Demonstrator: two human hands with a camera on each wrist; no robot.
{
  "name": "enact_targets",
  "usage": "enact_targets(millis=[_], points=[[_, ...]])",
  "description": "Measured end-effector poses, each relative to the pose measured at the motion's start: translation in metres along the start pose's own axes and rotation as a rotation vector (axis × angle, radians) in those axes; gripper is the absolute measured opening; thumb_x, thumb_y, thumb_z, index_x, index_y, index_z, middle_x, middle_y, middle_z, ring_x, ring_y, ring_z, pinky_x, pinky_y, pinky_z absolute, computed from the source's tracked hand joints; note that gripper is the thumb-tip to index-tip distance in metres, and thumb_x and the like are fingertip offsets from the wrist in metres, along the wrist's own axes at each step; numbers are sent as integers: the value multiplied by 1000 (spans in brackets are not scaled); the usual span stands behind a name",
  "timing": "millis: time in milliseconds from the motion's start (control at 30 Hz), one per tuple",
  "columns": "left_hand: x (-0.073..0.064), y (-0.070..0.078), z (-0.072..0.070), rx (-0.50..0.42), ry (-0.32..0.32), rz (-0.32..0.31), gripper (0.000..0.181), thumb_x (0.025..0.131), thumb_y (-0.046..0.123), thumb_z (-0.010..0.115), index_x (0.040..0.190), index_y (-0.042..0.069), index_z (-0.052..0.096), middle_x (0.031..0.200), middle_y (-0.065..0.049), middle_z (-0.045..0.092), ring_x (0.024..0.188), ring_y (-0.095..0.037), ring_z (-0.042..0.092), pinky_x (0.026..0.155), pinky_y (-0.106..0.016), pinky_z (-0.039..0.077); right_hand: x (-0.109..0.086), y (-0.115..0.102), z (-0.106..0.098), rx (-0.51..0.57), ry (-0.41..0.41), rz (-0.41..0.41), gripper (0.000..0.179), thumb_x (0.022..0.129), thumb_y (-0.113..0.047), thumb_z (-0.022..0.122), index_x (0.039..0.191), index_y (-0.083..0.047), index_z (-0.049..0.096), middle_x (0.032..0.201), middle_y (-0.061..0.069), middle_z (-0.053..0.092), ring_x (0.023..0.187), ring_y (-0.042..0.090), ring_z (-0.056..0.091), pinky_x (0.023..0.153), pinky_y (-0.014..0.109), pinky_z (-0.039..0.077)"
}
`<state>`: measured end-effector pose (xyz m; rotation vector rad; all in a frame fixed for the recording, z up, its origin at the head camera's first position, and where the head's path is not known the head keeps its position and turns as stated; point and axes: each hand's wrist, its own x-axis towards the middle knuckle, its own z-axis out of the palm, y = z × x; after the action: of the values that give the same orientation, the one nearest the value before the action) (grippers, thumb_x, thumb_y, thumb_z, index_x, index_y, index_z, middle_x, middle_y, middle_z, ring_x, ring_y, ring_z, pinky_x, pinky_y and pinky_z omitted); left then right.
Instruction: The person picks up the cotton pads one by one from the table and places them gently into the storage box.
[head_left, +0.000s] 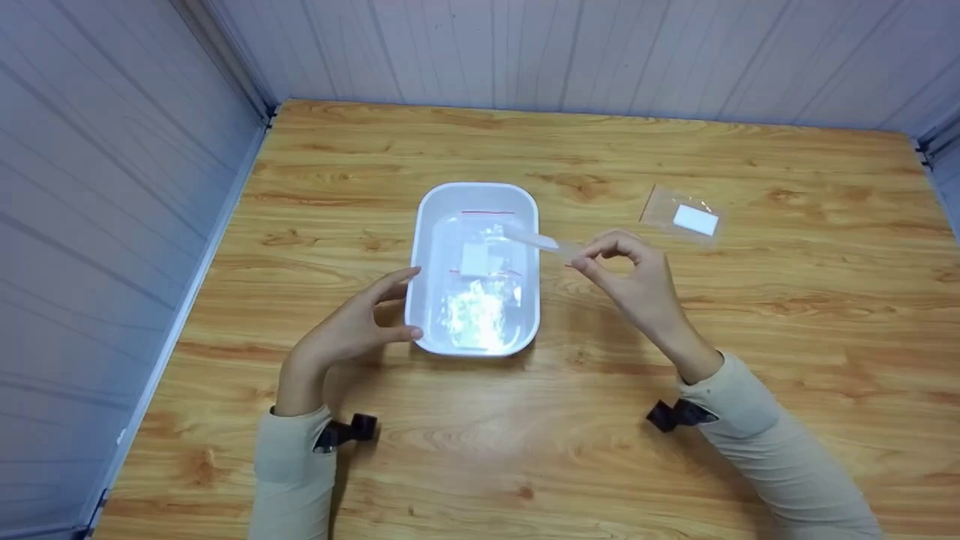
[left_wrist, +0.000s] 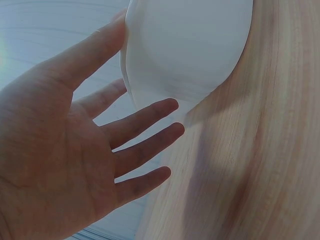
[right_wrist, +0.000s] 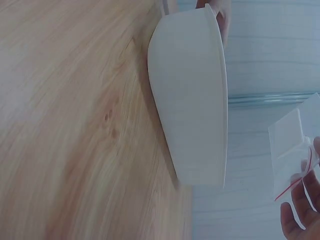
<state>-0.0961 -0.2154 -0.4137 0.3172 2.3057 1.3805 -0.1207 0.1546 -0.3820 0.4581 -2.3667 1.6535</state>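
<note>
A white plastic basin (head_left: 427,247) stands on the table with several clear zip bags (head_left: 474,259) inside, at least one holding a white block. My left hand (head_left: 349,322) is at the basin's left side, its thumb and forefinger touching the rim and the other fingers spread, as the left wrist view shows. Over the basin's right rim, my right hand (head_left: 637,285) pinches a clear zip bag (right_wrist: 287,142) by its red-lined end. A flat white block lies in that bag, which tilts out toward the basin's inside.
Another zip bag (head_left: 695,220) with a white block lies on the wooden table (head_left: 337,165), right of the basin and beyond my right hand. Pale panel walls (head_left: 525,52) bound the table at the back and the sides.
</note>
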Motion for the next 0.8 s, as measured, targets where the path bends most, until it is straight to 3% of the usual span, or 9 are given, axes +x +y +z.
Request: enact_targets(millis=[200, 533, 700, 800], points=[[1, 0, 0, 1, 0, -13, 87, 84, 33, 81, 155, 28, 32, 152, -14, 40, 141, -32, 35, 116, -56, 20, 3, -1, 10, 47, -53, -44, 8, 85, -8, 79, 89, -3, 75, 91, 4, 69, 89, 16, 59, 83, 30, 44], [1, -1, 0, -4, 3, -9, 89, 84, 32, 81, 156, 30, 30, 151, -14, 41, 141, -31, 35, 116, -58, 17, 4, 0, 33, 113, -139, -78, 3, 85, -2, 77, 87, -2, 74, 91, 6, 70, 89, 16, 61, 83, 28, 46], [1, -1, 1, -18, 6, -5, 95, 83, 30, 82, 158, 31, 23, 151, -13, 42, 141, -31, 35, 116, -59, 15, 2, -1, 45, 112, -176, -62, 4, 85, 2, 76, 87, 3, 72, 92, 12, 69, 89, 13, 60, 84, 40, 48], [2, -1, 1, -24, 4, -4, 97, 83, 30, 82, 158, 30, 21, 150, -12, 43, 141, -31, 35, 116, -59, 15, 0, -14, 49, 114, -196, -63, 4, 85, 4, 75, 86, 5, 70, 89, 15, 68, 88, 12, 59, 85, 47, 47]])
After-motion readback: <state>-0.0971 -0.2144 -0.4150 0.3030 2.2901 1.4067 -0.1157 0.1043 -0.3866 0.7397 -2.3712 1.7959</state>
